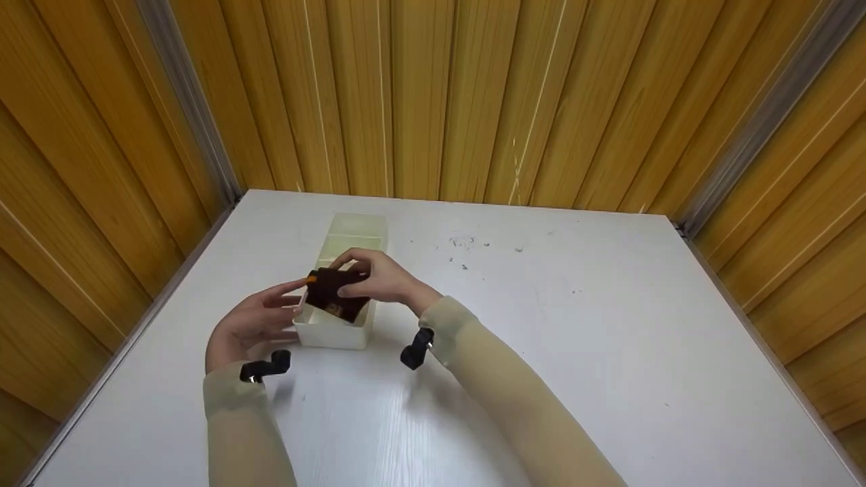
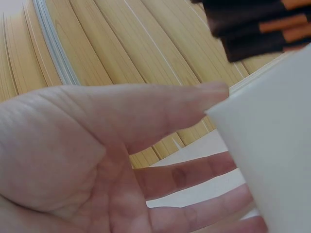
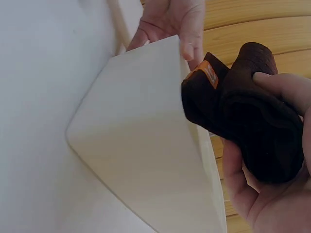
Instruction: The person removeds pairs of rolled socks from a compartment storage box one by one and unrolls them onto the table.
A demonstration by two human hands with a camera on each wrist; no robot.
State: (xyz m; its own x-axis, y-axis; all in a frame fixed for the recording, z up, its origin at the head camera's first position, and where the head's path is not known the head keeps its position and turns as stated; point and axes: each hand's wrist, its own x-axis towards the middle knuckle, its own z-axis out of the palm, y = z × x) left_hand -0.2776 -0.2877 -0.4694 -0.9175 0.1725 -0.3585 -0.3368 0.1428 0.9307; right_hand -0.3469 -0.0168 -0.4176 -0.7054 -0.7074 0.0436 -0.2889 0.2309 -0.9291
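Observation:
My right hand [image 1: 383, 277] grips a dark brown folded piece of cloth [image 1: 328, 291], thumb on one face and fingers behind. In the right wrist view, the cloth [image 3: 272, 141] looks folded or rolled, with an orange patch on one end; its exact kind is unclear. It is tilted over the near part of a long whitish box [image 1: 331, 335]. At the box's left side is my left hand [image 1: 249, 321], fingers straight, with the thumb by the corner of the box wall [image 2: 272, 136] in the left wrist view. The box floor under the cloth is hidden.
The box has a divider [image 1: 358, 240] toward its far end and stands on a white table [image 1: 541, 379]. Small dark marks or crumbs [image 1: 465, 266] are on the table right of the box. Yellow wood-look panels [image 1: 433, 101] enclose the back and sides.

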